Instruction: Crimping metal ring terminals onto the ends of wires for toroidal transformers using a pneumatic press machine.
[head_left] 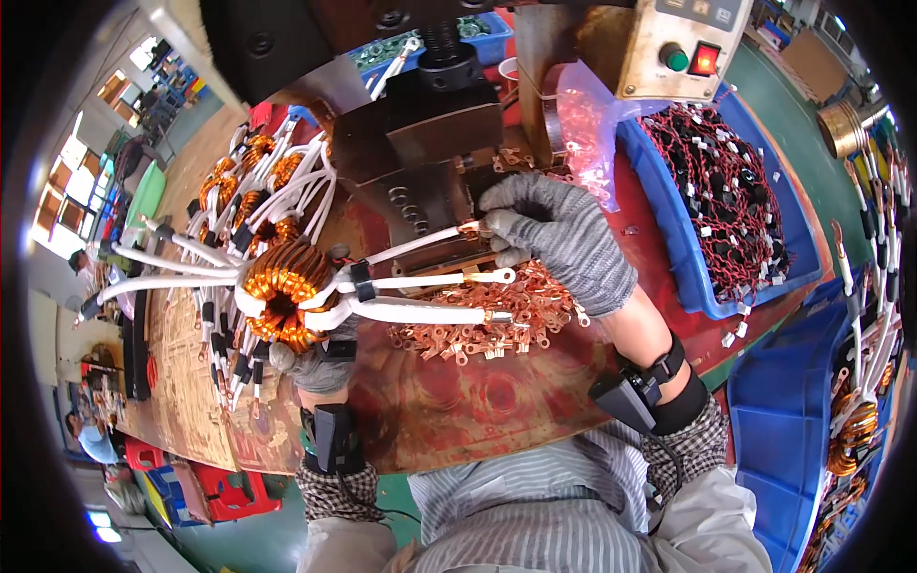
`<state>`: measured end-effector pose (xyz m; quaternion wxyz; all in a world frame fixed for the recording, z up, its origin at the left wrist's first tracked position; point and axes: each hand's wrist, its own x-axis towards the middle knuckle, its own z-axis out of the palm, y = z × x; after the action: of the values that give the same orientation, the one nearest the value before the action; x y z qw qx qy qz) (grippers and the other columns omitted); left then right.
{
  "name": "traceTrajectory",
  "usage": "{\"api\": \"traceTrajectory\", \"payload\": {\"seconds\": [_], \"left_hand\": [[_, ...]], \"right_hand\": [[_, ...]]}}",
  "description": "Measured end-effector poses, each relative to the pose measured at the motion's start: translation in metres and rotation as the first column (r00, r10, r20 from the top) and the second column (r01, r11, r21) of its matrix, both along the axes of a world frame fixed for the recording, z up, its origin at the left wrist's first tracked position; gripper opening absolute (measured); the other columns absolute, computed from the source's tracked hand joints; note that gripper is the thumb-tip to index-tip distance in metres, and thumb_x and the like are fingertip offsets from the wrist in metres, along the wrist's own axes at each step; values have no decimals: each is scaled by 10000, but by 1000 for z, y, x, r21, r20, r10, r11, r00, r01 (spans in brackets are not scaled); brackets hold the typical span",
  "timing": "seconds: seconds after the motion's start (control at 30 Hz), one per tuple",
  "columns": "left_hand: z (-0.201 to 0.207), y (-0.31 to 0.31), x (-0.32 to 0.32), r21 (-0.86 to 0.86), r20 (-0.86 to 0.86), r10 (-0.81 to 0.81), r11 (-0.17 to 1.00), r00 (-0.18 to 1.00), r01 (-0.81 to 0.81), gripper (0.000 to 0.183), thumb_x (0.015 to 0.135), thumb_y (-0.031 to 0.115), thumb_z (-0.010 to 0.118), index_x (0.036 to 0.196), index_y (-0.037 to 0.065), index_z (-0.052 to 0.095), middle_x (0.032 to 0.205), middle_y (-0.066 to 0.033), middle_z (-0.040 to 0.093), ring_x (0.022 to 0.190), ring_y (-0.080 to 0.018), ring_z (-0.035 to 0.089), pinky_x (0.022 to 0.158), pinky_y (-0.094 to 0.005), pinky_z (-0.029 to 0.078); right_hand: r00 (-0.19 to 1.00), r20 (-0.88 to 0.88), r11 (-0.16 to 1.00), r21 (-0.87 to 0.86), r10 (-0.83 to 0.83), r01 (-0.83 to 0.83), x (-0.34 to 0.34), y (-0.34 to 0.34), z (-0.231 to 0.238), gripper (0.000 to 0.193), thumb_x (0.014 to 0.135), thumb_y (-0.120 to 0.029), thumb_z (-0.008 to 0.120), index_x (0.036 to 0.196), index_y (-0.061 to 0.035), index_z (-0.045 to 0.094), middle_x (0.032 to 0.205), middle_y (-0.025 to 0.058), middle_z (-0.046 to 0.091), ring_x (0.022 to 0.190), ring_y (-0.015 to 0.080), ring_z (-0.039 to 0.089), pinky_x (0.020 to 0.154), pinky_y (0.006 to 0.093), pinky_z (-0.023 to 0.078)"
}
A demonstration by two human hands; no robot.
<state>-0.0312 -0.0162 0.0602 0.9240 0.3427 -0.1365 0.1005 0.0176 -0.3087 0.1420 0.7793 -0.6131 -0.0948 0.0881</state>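
The copper coil [284, 294], a wound ring with white-sleeved leads, sits cupped on top of the left hand [320, 368], whose gloved fingers curl up around its underside and grip it. Three of its leads [420, 282] run out sideways toward the right hand [559, 244], roughly parallel, so their long axis goes from left-hand fingers to right-hand fingers.

The top lead ends in a copper ring terminal [470, 227], right at the right hand's fingertips, which are pinched closed on that tip. The terminal touches the fingers there, just in front of the black press tool [430, 162], which stands directly beyond the fingertips. The middle lead's terminal [499, 277] lies just below the right-hand fingers, not touching them. The lowest lead's end [497, 316] is further under the palm, over the loose pile.

The right hand is the nearer one to the lead tips and to the press; the left hand is nearer to the coil body only.

Under and beside the right hand: a loose heap of copper terminals [478, 329] on the reddish worktable [458, 401]. Past the left-hand fingers: a stack of similar coils [253, 186] with white leads. To the outside of the right hand: a blue bin [712, 205] of small dark parts on red wire, and a clear bag [583, 124] of more terminals next to the press. A control box [683, 43] with a green and a red button sits above the bin.
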Motion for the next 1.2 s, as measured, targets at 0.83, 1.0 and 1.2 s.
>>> {"api": "traceTrajectory", "payload": {"seconds": [0.83,1.0,1.2], "left_hand": [[26,-24,2,-16,-28,117,993,993,-117,1009,536,385,794,1324,41,265,1340,-126,329,1219,-291,330,1062,-448,222],[24,-19,0,13,-21,100,995,995,-99,983,557,427,772,1319,50,280,1331,-108,345,1212,-285,339,1058,-428,233],[33,-35,6,118,18,92,989,996,-94,950,618,470,700,1346,78,233,1355,-156,292,1242,-323,293,1082,-457,168]], "right_hand": [[966,228,971,-176,-119,161,19,-1,-14,194,751,-128,641,897,-2,616,751,83,626,667,134,587,635,275,479],[902,313,934,-101,-299,344,17,-4,-18,192,763,-163,627,871,-7,605,746,100,618,664,164,583,642,278,470],[870,325,912,-51,-370,407,16,-17,-13,161,775,-128,615,879,-5,598,743,76,619,658,123,569,635,258,467]]}}
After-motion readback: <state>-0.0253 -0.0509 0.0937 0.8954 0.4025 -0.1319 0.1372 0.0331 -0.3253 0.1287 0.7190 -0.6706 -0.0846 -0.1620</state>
